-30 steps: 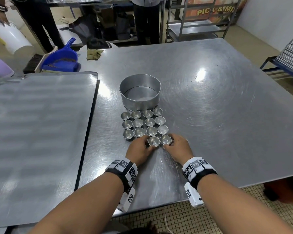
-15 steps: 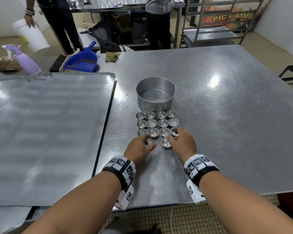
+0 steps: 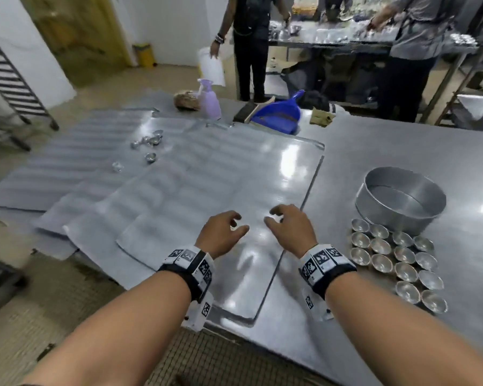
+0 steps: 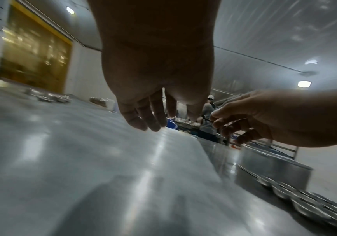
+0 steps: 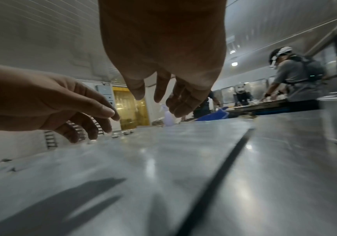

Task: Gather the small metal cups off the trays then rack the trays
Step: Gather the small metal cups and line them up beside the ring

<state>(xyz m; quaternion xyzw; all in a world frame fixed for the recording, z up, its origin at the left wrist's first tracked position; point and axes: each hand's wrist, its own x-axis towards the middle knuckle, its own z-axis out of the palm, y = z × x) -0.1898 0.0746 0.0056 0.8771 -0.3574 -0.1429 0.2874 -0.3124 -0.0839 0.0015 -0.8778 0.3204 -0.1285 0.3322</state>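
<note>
Several small metal cups (image 3: pixel 396 257) stand in rows on the steel table, right of my hands and in front of a round metal tin (image 3: pixel 400 199). A few more cups (image 3: pixel 148 143) lie scattered on a far tray at the upper left. Flat metal trays (image 3: pixel 207 185) overlap across the left of the table. My left hand (image 3: pixel 223 232) and right hand (image 3: pixel 287 225) hover side by side over the near tray, fingers loosely bent and holding nothing. In the left wrist view my left hand (image 4: pixel 151 111) is empty; in the right wrist view so is my right hand (image 5: pixel 169 99).
A blue dustpan (image 3: pixel 276 112), a lilac spray bottle (image 3: pixel 211 100) and a rag (image 3: pixel 322 117) sit at the table's far edge. Two people work at a far counter. A tray rack (image 3: pixel 6 79) stands at the far left. The table's front edge runs below my wrists.
Both hands left the rows of cups and swung left over the trays. My view turned left, so the cups and tin now sit at the right.
</note>
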